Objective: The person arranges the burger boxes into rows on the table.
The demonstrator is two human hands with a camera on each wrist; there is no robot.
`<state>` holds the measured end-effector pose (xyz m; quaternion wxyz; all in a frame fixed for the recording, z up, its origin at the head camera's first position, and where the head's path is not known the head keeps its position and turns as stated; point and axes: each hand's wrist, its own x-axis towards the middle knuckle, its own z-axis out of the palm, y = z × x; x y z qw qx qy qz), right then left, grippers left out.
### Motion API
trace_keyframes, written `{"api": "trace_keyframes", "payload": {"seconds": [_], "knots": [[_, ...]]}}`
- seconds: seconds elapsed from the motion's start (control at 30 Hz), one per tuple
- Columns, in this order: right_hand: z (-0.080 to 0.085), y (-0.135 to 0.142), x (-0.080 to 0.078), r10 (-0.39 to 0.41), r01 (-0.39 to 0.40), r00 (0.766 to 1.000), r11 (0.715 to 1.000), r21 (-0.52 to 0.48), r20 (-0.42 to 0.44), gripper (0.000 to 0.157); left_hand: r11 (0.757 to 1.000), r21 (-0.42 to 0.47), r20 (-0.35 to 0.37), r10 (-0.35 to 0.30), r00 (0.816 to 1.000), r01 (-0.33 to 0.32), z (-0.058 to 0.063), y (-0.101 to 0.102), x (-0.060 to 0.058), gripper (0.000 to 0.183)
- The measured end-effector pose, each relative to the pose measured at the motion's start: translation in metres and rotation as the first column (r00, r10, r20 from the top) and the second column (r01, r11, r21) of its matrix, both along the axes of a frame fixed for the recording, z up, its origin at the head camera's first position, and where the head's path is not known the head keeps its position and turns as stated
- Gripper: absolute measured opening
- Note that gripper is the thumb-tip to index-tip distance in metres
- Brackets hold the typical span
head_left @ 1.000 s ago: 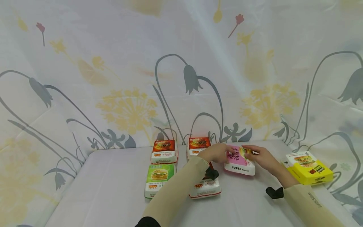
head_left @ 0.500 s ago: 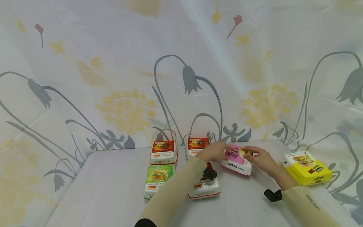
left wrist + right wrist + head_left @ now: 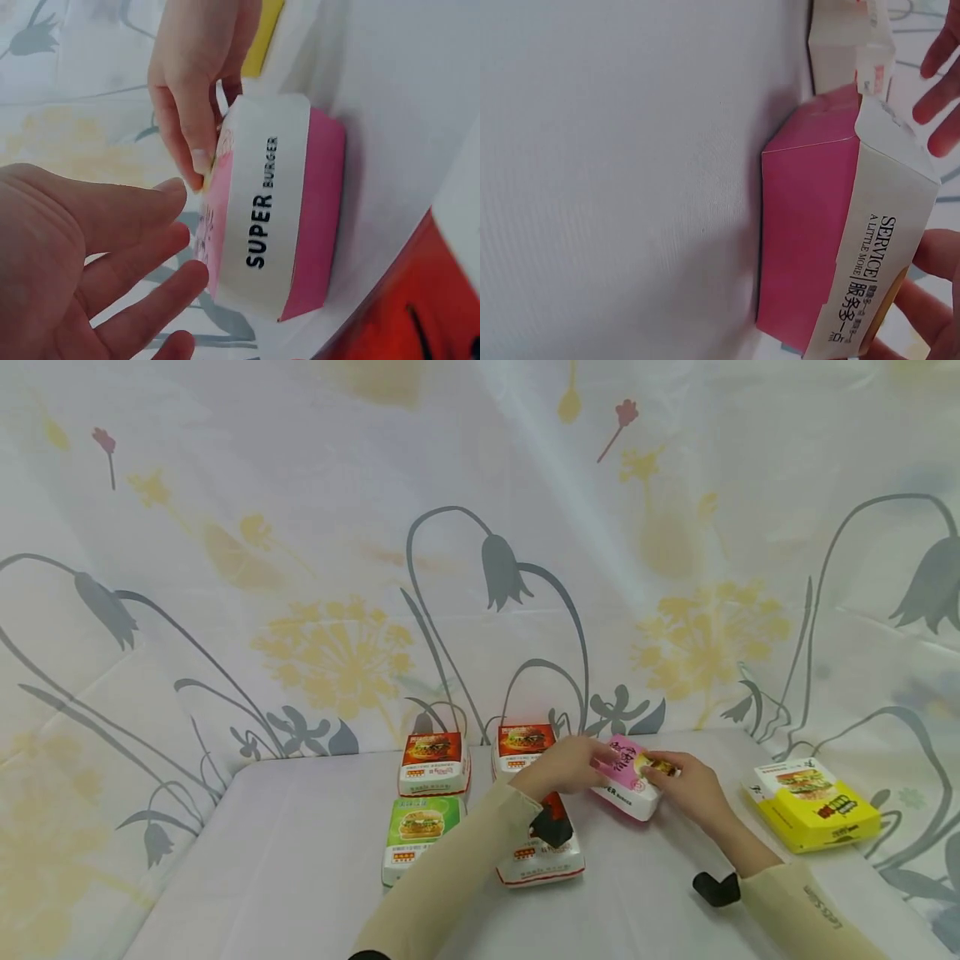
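A pink and white burger box [image 3: 632, 795], lettered SUPER BURGER, sits at an angle on the white table between both hands. My right hand [image 3: 693, 787] holds its right corner, thumb and fingers at the top edge; in the right wrist view these fingers curl at the box's white sloped side [image 3: 881, 217]. On the other side is my left hand [image 3: 570, 766], its fingers loosely spread. The left wrist view has those fingertips [image 3: 196, 274] right at the box's top edge, by the white panel [image 3: 262, 225].
Left of the hands stand a red and white box [image 3: 433, 766] and a green one [image 3: 423, 831]. Two more red and white boxes, one at the back [image 3: 522, 745] and one in front [image 3: 542, 862], are partly covered by my left arm. A yellow box [image 3: 817, 802] lies far right.
The pink burger box has turned clockwise in the head view and shifted slightly left. My right hand has stayed at its corner, and my left hand has moved a little left.
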<state>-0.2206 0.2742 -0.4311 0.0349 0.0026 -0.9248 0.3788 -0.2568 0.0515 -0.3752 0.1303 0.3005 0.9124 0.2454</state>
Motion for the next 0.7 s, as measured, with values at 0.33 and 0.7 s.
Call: {"api": "trace_keyframes", "payload": {"seconds": [0.33,0.7], "knots": [[-0.0025,-0.0046,0.0038,-0.022,0.024,0.999,0.999,0.047,-0.033,0.056,0.996,-0.031,0.002,-0.082,0.997,0.082,-0.0032,0.0012,0.0072,0.044],[-0.0047,-0.0018,0.0087,0.016,-0.005,0.993,0.996,0.091,-0.12,0.053,0.999,-0.042,0.027,-0.001,1.0,0.003,-0.0063,0.0005,0.0097,0.044]]}}
